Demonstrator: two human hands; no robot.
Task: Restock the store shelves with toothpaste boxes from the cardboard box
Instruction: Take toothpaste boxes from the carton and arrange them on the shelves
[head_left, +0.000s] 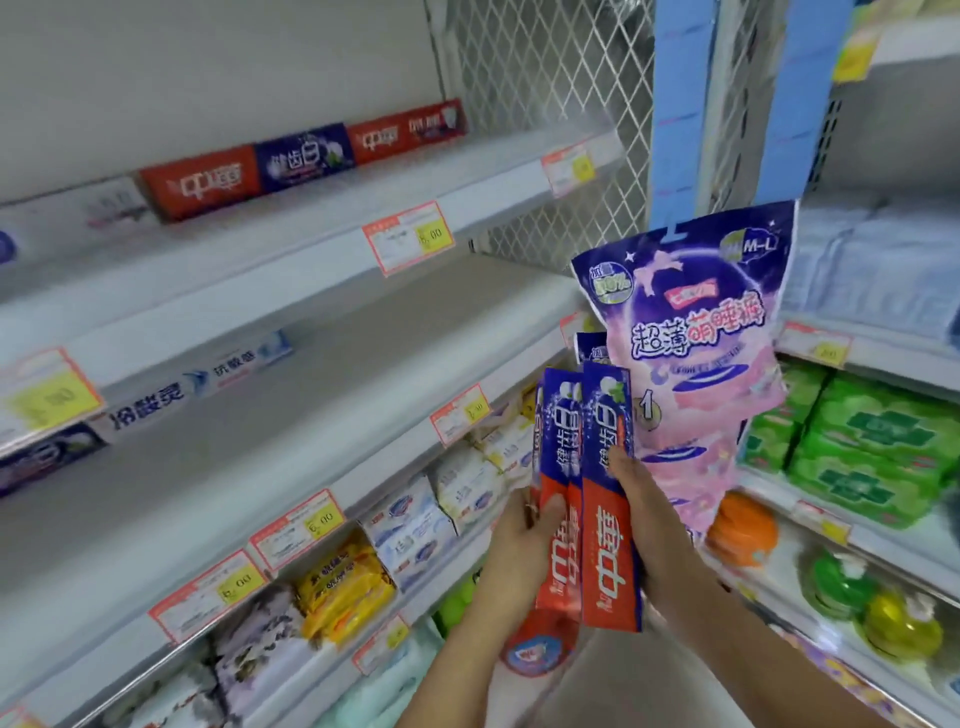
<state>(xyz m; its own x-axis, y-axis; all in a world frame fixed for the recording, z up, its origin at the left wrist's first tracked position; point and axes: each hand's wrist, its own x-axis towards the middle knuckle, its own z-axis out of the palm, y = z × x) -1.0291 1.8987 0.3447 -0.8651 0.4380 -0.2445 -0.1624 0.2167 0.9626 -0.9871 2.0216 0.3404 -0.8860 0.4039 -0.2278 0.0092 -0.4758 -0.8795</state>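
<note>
I read three shelves. The upper shelf (322, 208) carries a row of red and blue toothpaste boxes (306, 153) along its far side. The middle shelf (311, 374) carries a white toothpaste box (202, 382) at left. The lower shelf (322, 675) carries soap packs (410, 525) and yellow packs (343, 587).
</note>
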